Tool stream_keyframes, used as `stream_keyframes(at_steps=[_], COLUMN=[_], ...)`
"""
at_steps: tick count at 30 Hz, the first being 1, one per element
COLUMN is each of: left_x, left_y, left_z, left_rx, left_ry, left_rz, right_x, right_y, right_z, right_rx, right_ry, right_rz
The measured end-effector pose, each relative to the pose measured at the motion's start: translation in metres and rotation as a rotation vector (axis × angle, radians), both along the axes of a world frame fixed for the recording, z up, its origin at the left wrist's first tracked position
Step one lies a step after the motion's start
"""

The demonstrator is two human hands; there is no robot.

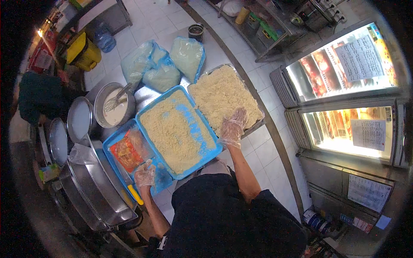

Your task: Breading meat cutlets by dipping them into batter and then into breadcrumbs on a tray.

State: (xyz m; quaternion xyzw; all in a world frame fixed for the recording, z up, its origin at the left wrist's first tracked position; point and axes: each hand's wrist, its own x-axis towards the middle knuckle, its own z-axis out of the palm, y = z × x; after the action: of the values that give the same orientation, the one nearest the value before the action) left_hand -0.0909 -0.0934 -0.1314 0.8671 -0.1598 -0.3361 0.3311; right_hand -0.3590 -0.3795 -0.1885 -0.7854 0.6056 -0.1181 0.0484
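Both my hands wear clear plastic gloves. My right hand [233, 127] lies with fingers spread on the near edge of a metal tray [258, 122] heaped with pale breadcrumbs, holding nothing. My left hand [144, 173] rests on the smaller blue tray [112, 142], next to reddish marinated pieces [126, 151] in it; its fingers look loosely curled and I see nothing in them. Between the hands sits a larger blue tray [206, 152] spread with breadcrumbs.
A metal bowl [112, 105] of white batter with a whisk stands behind the trays. Clear bags of crumbs [163, 64] lie farther back. Steel pans and lids [92, 189] crowd the left. Lit display fridges [348, 90] stand at right across a tiled floor.
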Motion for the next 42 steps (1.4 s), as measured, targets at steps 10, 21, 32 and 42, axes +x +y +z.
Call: stream_keyframes(at_steps=[10, 21, 32, 42], left_x=[0.022, 0.047, 0.194, 0.247], left_y=[-0.001, -0.019, -0.132, -0.199], left_z=[-0.046, 0.000, 0.053, -0.056], left_rx=[-0.176, -0.039, 0.299, 0.244], left_ry=[0.105, -0.357, -0.513, -0.663], left_rz=[0.032, -0.164, -0.234, -0.304], right_x=[0.003, 0.092, 0.115, 0.094], right_y=[-0.006, 0.061, 0.083, 0.074], right_z=[0.006, 0.007, 0.005, 0.015], right_rx=[0.078, 0.515, 0.259, 0.212], right_ry=[-0.003, -0.813, -0.328, -0.265], right_rz=[-0.055, 0.575, 0.733, 0.527])
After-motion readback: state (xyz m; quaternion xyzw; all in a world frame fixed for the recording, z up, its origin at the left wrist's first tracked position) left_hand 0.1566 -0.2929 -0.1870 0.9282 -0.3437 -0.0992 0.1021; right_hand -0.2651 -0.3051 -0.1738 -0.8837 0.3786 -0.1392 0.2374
